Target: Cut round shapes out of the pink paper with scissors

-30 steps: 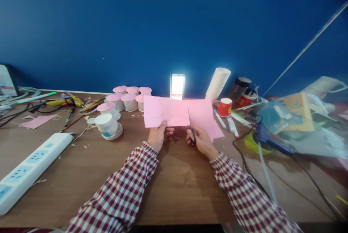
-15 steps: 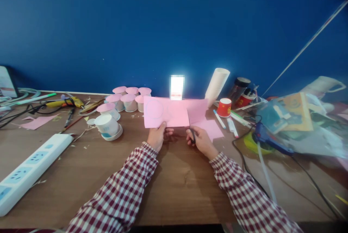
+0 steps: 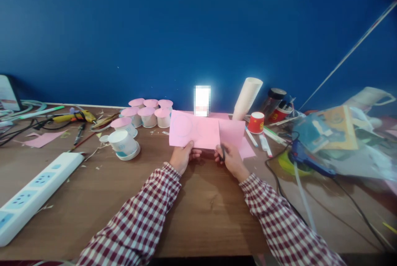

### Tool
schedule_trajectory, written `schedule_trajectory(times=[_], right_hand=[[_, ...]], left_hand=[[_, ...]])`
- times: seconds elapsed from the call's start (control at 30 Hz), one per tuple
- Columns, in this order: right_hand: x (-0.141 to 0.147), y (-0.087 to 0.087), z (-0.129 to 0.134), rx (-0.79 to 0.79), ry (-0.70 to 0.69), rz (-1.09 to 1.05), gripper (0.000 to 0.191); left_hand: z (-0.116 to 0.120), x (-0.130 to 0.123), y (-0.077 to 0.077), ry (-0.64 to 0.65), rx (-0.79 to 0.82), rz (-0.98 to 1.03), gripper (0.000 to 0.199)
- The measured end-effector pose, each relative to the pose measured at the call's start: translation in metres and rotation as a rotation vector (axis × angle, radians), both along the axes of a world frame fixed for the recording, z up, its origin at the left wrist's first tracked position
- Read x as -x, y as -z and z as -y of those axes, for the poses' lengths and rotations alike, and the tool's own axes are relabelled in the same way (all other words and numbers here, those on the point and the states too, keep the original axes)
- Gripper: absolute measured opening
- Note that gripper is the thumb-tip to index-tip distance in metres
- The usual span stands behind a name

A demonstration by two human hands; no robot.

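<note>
A sheet of pink paper (image 3: 201, 131) with faint drawn circles is held upright above the table. My left hand (image 3: 182, 157) pinches its lower edge, thumb in front and fingers behind. At the lower right of the sheet, my right hand (image 3: 231, 159) is closed around dark-handled scissors (image 3: 222, 153). A vertical cut line runs up the paper from the scissors, whose blades are mostly hidden. Another piece of pink paper (image 3: 247, 149) lies on the table behind my right hand.
To the left stand several paper cups with pink round tops (image 3: 147, 113), a white cup (image 3: 120, 140) and a power strip (image 3: 37, 193). Behind leans a cup stack (image 3: 248, 97). On the right are a red cup (image 3: 256, 123), markers (image 3: 265, 145) and a blue glue gun (image 3: 310, 161).
The pink sheet has shifted a little to the right and dipped at its right side. My right hand and the scissors have moved slightly right with it.
</note>
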State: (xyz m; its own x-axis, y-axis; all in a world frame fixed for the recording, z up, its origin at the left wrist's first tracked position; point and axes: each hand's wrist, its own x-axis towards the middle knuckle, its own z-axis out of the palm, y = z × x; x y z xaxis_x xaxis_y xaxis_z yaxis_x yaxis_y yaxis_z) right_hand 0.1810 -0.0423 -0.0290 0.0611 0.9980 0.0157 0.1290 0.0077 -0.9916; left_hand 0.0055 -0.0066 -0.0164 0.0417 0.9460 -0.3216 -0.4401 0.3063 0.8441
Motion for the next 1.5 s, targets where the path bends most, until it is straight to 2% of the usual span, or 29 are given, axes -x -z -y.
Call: schedule_trajectory(times=[0.7,0.83,1.0,1.1,1.17,1.33,1.5], right_hand=[[0.001,-0.006,0.001,-0.011,0.057,-0.043,0.039],[-0.002,-0.003,-0.002,-0.032,0.075,-0.049,0.041],[-0.004,-0.006,-0.002,-0.032,0.096,-0.041,0.038],[-0.004,-0.009,-0.001,-0.049,0.086,-0.045,0.037],[-0.005,-0.009,-0.002,-0.051,0.078,-0.054,0.038],[-0.006,-0.006,-0.003,-0.044,0.078,-0.063,0.039],[-0.008,-0.005,-0.003,-0.066,0.078,-0.041,0.04]], left_hand=[[0.001,0.0,0.003,0.041,0.003,-0.016,0.006],[0.003,-0.001,0.004,0.068,0.006,-0.023,0.011],[0.006,0.001,0.001,0.098,-0.044,-0.166,0.015],[0.002,0.007,0.001,0.049,-0.183,-0.298,0.022],[-0.002,0.011,0.002,-0.068,-0.229,-0.285,0.024],[-0.012,0.02,0.005,-0.182,-0.182,-0.321,0.023],[-0.014,0.023,0.002,-0.177,-0.142,-0.331,0.024]])
